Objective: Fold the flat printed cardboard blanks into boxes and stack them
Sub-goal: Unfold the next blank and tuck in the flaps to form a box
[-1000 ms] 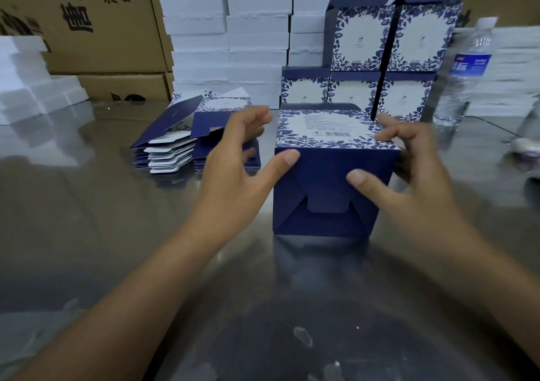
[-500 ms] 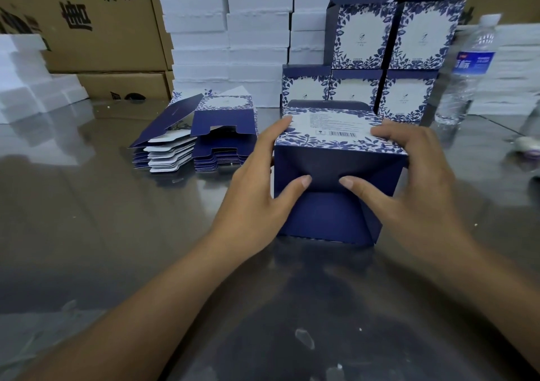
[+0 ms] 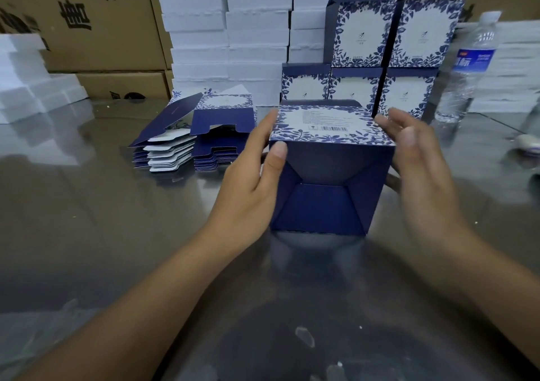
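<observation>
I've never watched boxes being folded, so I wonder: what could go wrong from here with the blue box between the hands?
The box has folded flaps on its near face that could spring open if not fully tucked. Only the left hand holds it; the right hand is open beside it, so it may slip. Stacking it could nudge the finished boxes or the water bottle behind.

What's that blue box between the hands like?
The cardboard box is navy, its upward face white with blue leaf print and a barcode. Tucked bottom flaps face the camera. It rests on the shiny table. The left hand grips its left edge; the open right hand is beside its right side.
</observation>
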Available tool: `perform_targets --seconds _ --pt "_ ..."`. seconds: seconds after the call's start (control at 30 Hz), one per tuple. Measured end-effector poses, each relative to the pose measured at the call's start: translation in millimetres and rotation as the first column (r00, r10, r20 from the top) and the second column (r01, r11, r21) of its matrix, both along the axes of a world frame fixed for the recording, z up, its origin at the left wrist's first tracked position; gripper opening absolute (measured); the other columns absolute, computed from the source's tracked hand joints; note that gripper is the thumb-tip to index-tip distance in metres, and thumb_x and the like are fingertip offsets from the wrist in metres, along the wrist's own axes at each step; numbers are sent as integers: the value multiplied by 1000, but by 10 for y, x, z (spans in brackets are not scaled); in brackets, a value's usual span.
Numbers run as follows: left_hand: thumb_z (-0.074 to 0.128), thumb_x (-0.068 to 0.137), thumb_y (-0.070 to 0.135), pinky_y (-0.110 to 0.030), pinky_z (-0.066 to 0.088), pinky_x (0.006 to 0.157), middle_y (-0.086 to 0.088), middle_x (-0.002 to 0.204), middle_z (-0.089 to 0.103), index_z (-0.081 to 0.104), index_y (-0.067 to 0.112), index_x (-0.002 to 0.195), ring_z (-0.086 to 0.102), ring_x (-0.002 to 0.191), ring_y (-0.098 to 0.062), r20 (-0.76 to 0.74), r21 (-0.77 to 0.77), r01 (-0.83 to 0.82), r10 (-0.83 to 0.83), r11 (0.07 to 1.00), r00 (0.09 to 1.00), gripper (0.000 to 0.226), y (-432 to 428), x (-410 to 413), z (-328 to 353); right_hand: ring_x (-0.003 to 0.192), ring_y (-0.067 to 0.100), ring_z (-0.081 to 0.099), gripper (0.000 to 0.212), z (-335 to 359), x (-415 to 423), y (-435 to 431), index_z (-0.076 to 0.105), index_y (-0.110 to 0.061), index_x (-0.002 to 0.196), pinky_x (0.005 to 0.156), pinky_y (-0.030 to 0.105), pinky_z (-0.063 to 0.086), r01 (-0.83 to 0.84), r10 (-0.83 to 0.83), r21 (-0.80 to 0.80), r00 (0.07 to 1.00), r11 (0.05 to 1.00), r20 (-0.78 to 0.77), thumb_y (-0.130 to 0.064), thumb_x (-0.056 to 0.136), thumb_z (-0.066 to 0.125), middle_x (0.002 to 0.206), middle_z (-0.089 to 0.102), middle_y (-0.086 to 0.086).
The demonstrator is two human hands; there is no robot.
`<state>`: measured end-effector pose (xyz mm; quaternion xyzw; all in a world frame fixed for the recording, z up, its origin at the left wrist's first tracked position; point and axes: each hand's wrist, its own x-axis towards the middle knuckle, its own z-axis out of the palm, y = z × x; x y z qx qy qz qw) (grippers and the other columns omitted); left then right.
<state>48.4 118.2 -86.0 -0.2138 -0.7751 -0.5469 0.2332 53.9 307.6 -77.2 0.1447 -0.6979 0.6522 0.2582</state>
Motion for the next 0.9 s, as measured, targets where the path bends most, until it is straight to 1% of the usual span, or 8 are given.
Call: perform_targets --seconds 0.1,0.23,0.27,0.37,0.5,0.6,0.7,0.9 --pt "31 90 54 -1 23 101 49 125 36 36 39 141 28 123 27 51 97 25 -30 995 998 53 -21 -11 22 113 -1 57 34 26 -92 70 60 -34 111 82 30 46 -122 169 -232 967 965 192 -49 98 32 120 64 -17" --pt "31 88 58 -45 35 110 -2 138 50 44 49 131 42 134 -15 130 166 13 -35 986 991 46 -30 -16 45 112 1 58 22 -80 -127 78 64 -36 101 100 46 44 -126 166 -133 918 983 361 -49 92 49 113 66 -18" --pt "31 89 57 -48 36 109 -3 136 52 46 48 130 44 132 -18 132 177 5 -29 984 991 44 -35 -16 56 114 3 56 31 -102 -119 75 63 -37 105 103 47 41 -116 145 -96 906 989 397 -59 84 54 116 64 -19" --pt "29 94 53 -52 36 108 12 134 54 51 49 122 46 130 -15 143 228 -29 -4 973 990 35 -74 -31 72 122 7 51 108 -116 -99 65 47 -38 133 106 38 38 -114 135 -73 861 991 491 -86 38 66 135 51 -19" --pt "28 100 48 -42 45 102 18 123 61 56 48 117 55 118 -8 157 278 -5 -41 961 987 33 -91 -54 67 117 9 55 136 -75 -70 56 29 -34 145 100 32 41 -163 236 -187 835 969 498 -81 26 75 137 50 -18" --pt "28 101 43 -22 54 71 22 107 67 58 42 117 64 93 1 155 351 59 -120 935 981 34 -58 -41 82 94 3 66 116 -28 -51 64 39 -28 140 79 27 54 -187 308 -302 851 935 425 -68 39 78 110 67 -22" --pt "28 101 44 -20 52 67 20 108 66 59 45 111 64 87 0 150 387 79 -148 919 978 33 -45 -44 104 81 2 69 85 57 -8 74 47 -27 120 56 21 53 -184 319 -379 888 907 332 -54 45 76 94 70 -19" --pt "26 104 39 -29 56 74 17 105 69 58 38 112 66 90 -3 205 602 52 -218 796 954 33 -67 -112 130 111 8 60 83 102 -33 121 35 -22 129 85 34 49 -49 200 -425 926 904 320 -38 57 73 127 61 -5"
